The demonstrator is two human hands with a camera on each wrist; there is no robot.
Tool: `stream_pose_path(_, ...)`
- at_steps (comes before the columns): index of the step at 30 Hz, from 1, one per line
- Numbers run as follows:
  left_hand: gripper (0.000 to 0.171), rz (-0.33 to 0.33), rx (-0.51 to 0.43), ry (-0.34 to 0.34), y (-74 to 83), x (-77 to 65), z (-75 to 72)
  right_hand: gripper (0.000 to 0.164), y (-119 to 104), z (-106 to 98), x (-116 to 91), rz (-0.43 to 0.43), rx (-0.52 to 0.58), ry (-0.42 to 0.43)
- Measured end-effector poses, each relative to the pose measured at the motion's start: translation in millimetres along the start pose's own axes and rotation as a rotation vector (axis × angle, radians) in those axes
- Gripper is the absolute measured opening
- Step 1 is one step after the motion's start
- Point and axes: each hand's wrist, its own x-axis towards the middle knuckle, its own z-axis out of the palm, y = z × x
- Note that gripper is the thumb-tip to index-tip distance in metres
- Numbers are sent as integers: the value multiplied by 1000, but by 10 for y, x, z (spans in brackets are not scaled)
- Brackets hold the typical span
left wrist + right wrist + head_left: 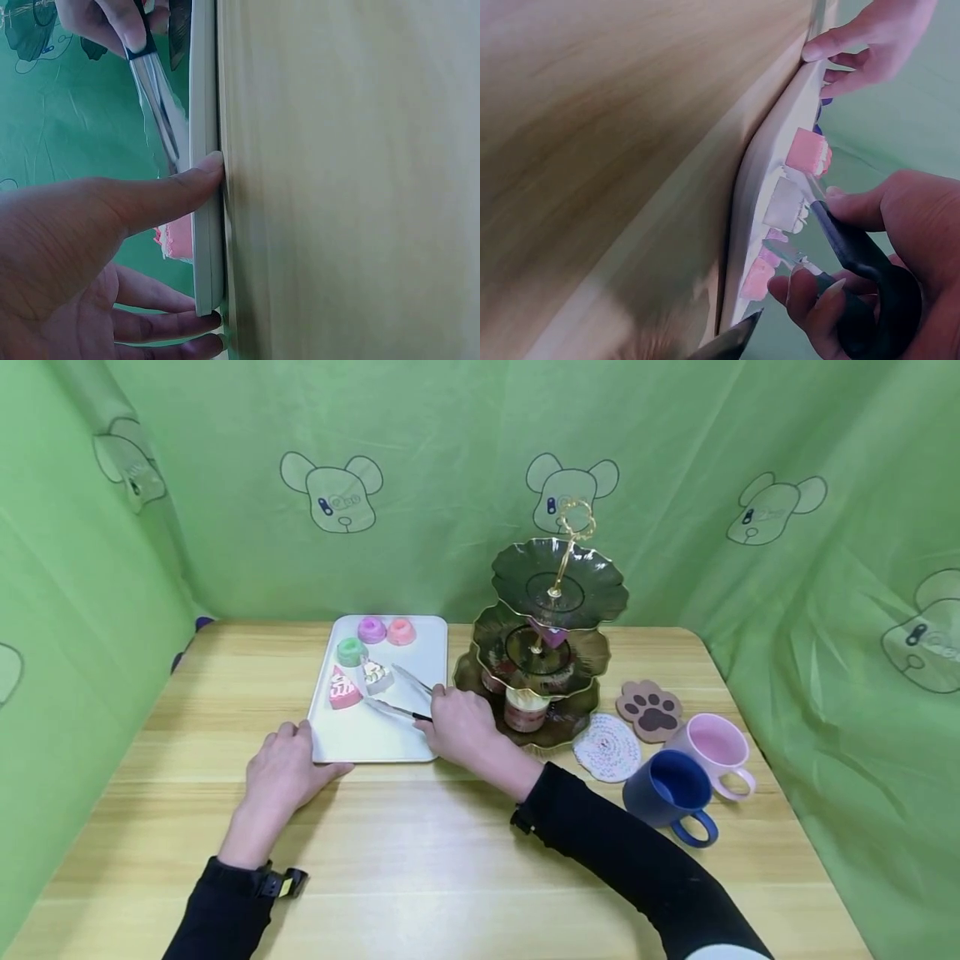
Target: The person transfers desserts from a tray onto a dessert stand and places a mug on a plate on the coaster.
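My left hand [285,766] holds the near-left corner of a white tray [397,739], thumb along the front edge, fingers at the left side. My right hand [463,722] grips black-handled metal tongs [851,244] by their handles. The spread tong tips lie on either side of a white cake slice [377,676] with a decorated top. Beside it on the tray is a pink cake slice [344,690]. Farther back are a green ring-shaped sweet [350,651], a purple one [371,629] and a salmon-pink one [401,631].
Right of the tray stands a dark three-tier stand [517,581] with gold rims, holding a cream-topped cup dessert [526,710] low down. Beyond are a round woven coaster [607,747], a paw-print coaster [649,710], a blue mug [654,793] and a pink mug [717,743].
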Motion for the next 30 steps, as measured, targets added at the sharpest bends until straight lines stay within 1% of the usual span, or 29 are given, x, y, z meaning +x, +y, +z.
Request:
stream_pose_path(6,97,2,2,3,-8,-1,-2,56,-44,69,98,13,26,7)
stream_pose_path(13,97,0,1,3,-2,-4,-6,47,-78,86,154,10,8,20)
stream_pose_path(22,96,-5,1,-4,1,2,-9,44,-105,58,158,-2,-48,24)
stream_pose_path(30,97,-9,5,-14,-14,2,0,45,-86,-26,94,-2,-65,16)
